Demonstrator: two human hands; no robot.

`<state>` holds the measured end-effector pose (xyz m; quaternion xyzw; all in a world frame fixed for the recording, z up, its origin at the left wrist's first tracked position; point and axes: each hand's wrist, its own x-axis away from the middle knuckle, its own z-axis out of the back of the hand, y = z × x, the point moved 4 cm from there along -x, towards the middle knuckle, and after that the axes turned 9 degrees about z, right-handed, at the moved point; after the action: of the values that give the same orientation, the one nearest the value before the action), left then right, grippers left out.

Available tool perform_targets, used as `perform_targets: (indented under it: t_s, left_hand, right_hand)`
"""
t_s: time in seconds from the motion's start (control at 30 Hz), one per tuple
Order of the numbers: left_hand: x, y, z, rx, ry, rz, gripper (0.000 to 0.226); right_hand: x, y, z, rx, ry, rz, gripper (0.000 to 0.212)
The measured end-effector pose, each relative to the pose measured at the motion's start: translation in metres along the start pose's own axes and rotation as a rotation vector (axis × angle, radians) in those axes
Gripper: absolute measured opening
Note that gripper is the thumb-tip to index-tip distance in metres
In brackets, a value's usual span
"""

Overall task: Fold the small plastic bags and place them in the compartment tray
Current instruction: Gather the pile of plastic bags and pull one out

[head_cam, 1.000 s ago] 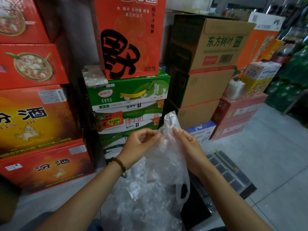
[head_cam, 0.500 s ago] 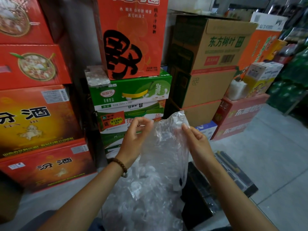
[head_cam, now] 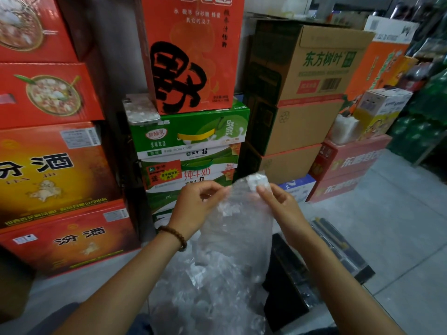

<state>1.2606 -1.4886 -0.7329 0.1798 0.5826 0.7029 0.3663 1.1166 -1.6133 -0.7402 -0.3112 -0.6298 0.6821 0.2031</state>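
Observation:
A clear, crinkled plastic bag hangs upright in front of me. My left hand pinches its top left edge and my right hand pinches its top right edge, so the bag is spread between them. Below it lies a heap of more clear plastic bags on my lap. The black compartment tray sits on the floor to the right, partly hidden behind my right forearm and the bag.
Stacked cartons form a wall close ahead: red and orange boxes on the left, green milk cartons in the middle, brown boxes on the right. Grey tiled floor opens to the right.
Both hands have spread apart, stretching the top of the bag wider. The bag's top has dropped a little and now lies flatter between the hands.

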Motion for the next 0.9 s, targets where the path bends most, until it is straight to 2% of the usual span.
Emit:
perform_targets:
  t_s: [0.07,0.17,0.2,0.23,0.3,0.37,0.4,0.5,0.57,0.63,0.7,0.77,0.83,0.9]
  left_hand:
    - [0.004,0.001,-0.007,-0.024,-0.022,-0.025,0.004]
    - [0.003,0.004,-0.006,0.041,0.028,0.012,0.006]
    - [0.002,0.004,-0.004,0.079,0.029,0.043,0.015]
    - [0.000,0.001,-0.002,0.115,-0.011,0.097,0.029]
    - [-0.001,-0.006,-0.005,0.067,-0.193,0.202,0.054]
    - [0.004,-0.015,-0.012,-0.047,-0.341,0.227,0.066]
    - [0.005,-0.017,-0.015,-0.058,-0.368,0.230,0.062]
    - [0.005,-0.013,-0.018,0.004,-0.317,0.209,0.028]
    - [0.003,-0.011,-0.014,0.022,-0.224,0.180,0.028]
    - [0.001,-0.011,-0.009,0.032,-0.111,0.125,0.038]
    - [0.001,-0.009,-0.003,0.034,0.010,0.084,0.037]
    - [0.002,-0.004,0.000,0.055,0.082,0.064,0.029]
    - [0.003,0.001,-0.001,0.047,0.094,0.041,0.017]
    - [0.005,0.004,-0.005,0.032,0.063,0.004,0.008]
  right_hand:
    - [0.002,0.001,-0.005,0.014,-0.034,-0.011,0.043]
    - [0.001,0.005,-0.004,0.001,0.099,-0.032,0.037]
    - [0.000,0.005,-0.002,-0.023,0.147,-0.049,0.034]
    - [-0.002,0.005,0.002,-0.048,0.184,-0.063,0.032]
    - [-0.003,0.004,0.009,-0.086,0.224,-0.088,0.032]
    - [-0.002,0.004,0.011,-0.122,0.217,-0.089,0.034]
    - [-0.002,0.005,0.010,-0.135,0.212,-0.094,0.035]
    - [-0.001,0.008,0.010,-0.183,0.210,-0.129,0.049]
    - [-0.002,0.008,0.010,-0.175,0.200,-0.108,0.064]
    - [-0.003,0.002,0.012,0.001,0.250,-0.027,0.078]
    - [0.003,-0.011,0.013,0.164,0.341,0.157,0.071]
    - [0.008,-0.019,0.009,0.203,0.283,0.312,0.056]
    - [0.010,-0.017,-0.001,0.228,0.155,0.323,0.043]
    - [0.009,-0.011,-0.011,0.259,0.078,0.279,0.038]
